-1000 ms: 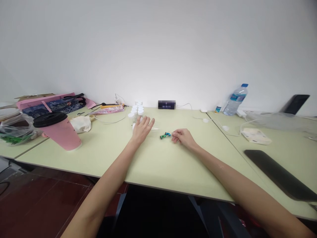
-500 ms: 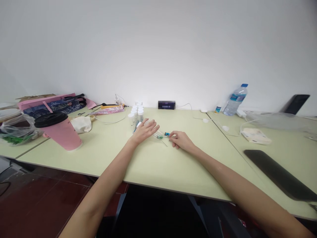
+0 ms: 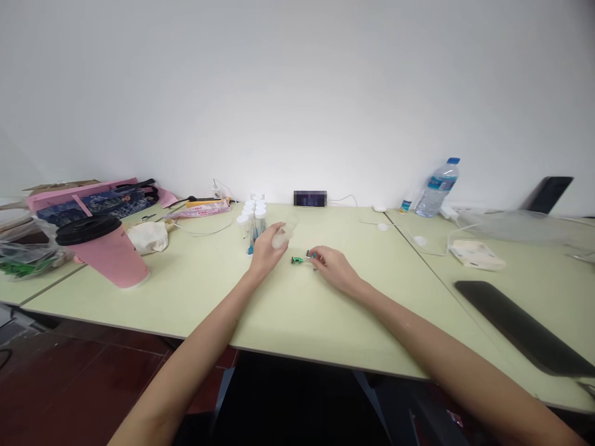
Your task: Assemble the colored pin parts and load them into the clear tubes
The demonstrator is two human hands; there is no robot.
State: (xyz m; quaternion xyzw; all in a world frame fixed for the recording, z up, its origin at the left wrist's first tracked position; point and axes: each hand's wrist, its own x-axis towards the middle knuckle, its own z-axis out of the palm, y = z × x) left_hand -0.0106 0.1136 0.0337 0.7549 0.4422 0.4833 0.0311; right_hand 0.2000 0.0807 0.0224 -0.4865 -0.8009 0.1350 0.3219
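My left hand is curled round a clear, see-through container, raised a little off the table; its outline is faint. Close to its left, several clear bottles with white caps stand in a group, dark and blue contents showing inside. My right hand has its fingertips pinched on a small blue piece at the table top. Just left of those fingertips lies a small green piece with dark ends. My fingers partly hide the blue piece.
A pink cup with a black lid leans at the left by a white cloth. A phone rests against the wall. To the right are a water bottle, white cables, a white box and a dark flat pad.
My left hand has turned from lying flat to gripping the clear container and lifting it. The green piece now shows on the table. My right hand has barely moved.
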